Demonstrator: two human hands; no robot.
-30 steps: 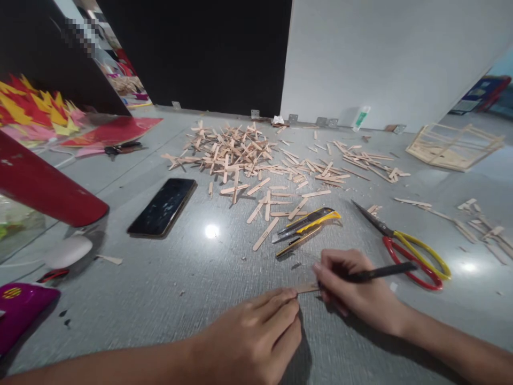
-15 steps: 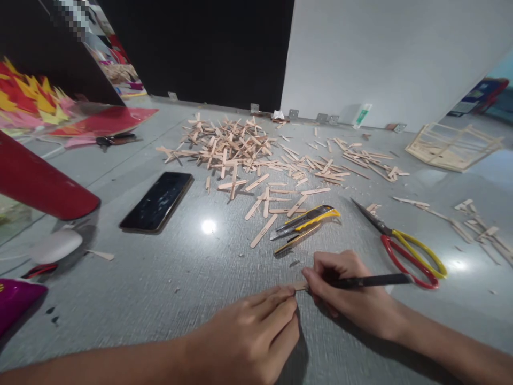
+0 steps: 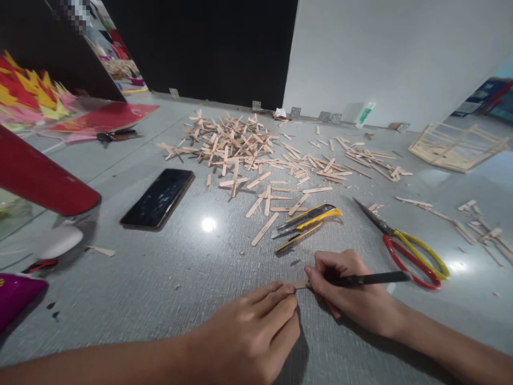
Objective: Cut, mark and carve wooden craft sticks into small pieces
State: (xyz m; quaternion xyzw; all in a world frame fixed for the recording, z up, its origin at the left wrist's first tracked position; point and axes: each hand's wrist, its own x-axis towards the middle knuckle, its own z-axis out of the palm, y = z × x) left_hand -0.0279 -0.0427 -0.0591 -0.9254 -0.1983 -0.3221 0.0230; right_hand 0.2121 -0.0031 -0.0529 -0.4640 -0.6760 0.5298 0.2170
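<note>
Grey worktop fills the lower frame, a black panel and white panel behind. At lower centre the left hand, fingers together, holds down a stick; at its right end, the right hand is clamped on a pen. Just above lies a cutter.

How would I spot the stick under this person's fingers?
Start at the big pile of sticks and come nearer, past the yellow cutter. The stick is the short pale strip showing between the left hand and right hand. Unlike the loose sticks farther off, it has the left hand's fingers on it.
</note>
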